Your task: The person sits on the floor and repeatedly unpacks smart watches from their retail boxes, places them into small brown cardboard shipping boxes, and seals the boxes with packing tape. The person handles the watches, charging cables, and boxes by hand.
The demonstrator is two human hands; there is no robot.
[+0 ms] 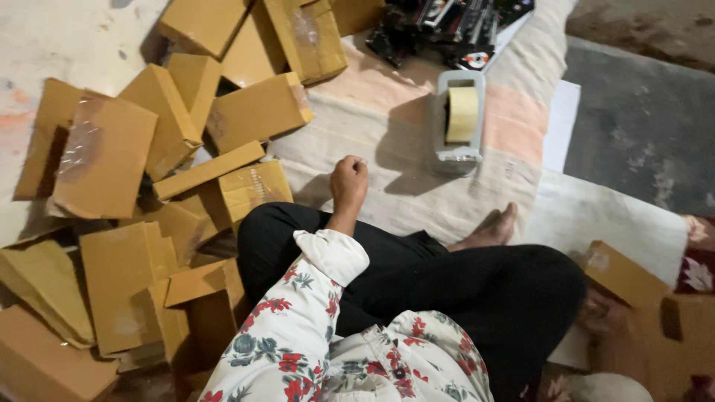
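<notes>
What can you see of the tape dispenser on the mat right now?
The tape dispenser is a pale grey, plastic-looking desk holder with rounded corners, seen from above. A roll of beige tape stands on edge in its middle slot, with the heavier base end toward the person. It sits flat on the striped cloth mat, casting a shadow to its left. Nothing touches it: the left hand, closed in a loose fist, rests nearer the knee, apart from it. Dark packaged goods lie beyond it.
</notes>
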